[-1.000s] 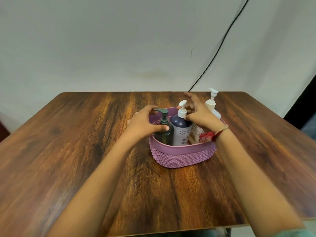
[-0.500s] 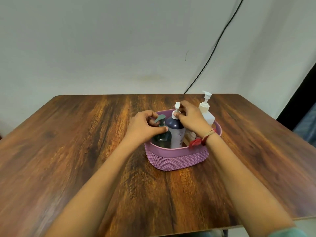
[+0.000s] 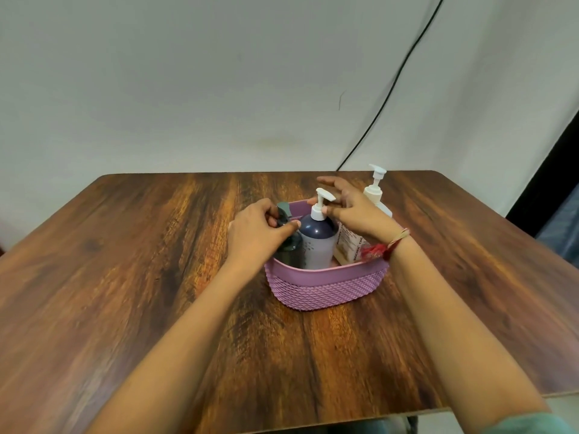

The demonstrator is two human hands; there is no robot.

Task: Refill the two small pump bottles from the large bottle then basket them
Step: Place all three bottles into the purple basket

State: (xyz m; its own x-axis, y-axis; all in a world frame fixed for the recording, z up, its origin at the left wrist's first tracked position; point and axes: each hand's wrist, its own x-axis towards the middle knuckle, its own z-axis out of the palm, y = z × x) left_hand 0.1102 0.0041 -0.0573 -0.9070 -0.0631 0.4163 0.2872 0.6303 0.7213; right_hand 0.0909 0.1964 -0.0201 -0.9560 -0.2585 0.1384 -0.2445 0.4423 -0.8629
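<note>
Since half a second ago the right hand (image 3: 354, 214) has let go of the white pump top it was pinching. Its fingers now spread loosely over the purple bottle (image 3: 318, 242), thumb tip just beside the pump collar. The left hand (image 3: 257, 230) stays curled round the pump head of the dark green bottle (image 3: 291, 250), gripping it. Both small bottles stand upright and touching in the lilac basket (image 3: 326, 288), the green at its 9 o'clock side, the purple in the middle. The large white bottle (image 3: 374, 191) stands at 3 o'clock. The basket sits on the wooden table (image 3: 125, 277).
</note>
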